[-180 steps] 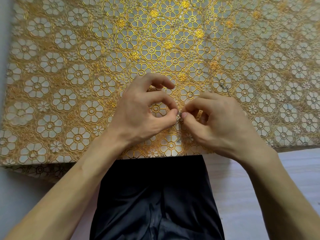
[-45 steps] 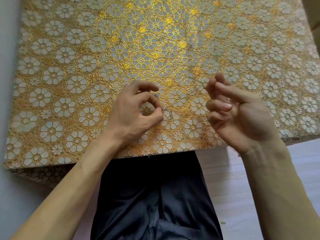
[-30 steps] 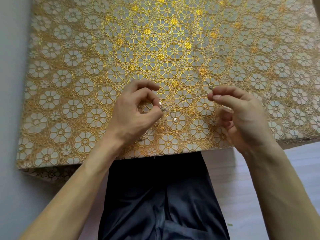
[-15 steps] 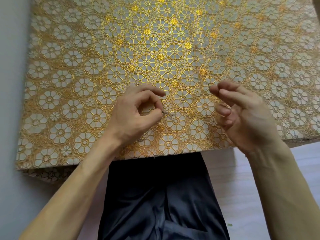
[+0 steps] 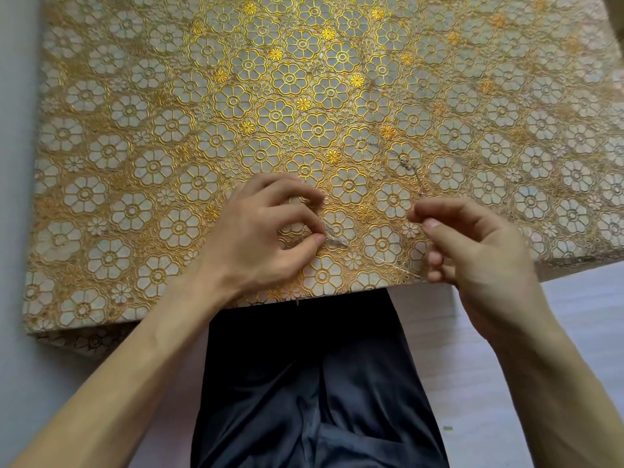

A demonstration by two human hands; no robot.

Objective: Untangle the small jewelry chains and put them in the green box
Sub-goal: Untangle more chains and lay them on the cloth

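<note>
A thin silver jewelry chain [image 5: 371, 256] stretches above the table's front edge between my two hands. My left hand [image 5: 263, 238] pinches one end between thumb and forefinger. My right hand [image 5: 472, 244] pinches the other part, and the strand runs under its fingers. A second length of fine chain [image 5: 410, 168] lies on the cloth just beyond my right hand and rises to its fingertips. The chains are very thin and hard to follow against the pattern. No green box is in view.
A gold floral lace cloth [image 5: 169, 130] covers the table, whose front edge runs just below my hands. My dark trousers [image 5: 304, 383] fill the space beneath it. Pale floor lies to the right, a grey wall to the left.
My right hand has dropped and closed its thumb and forefinger on the chain, drawing the strand out to the right of my left hand. My left hand has kept its pinch.
</note>
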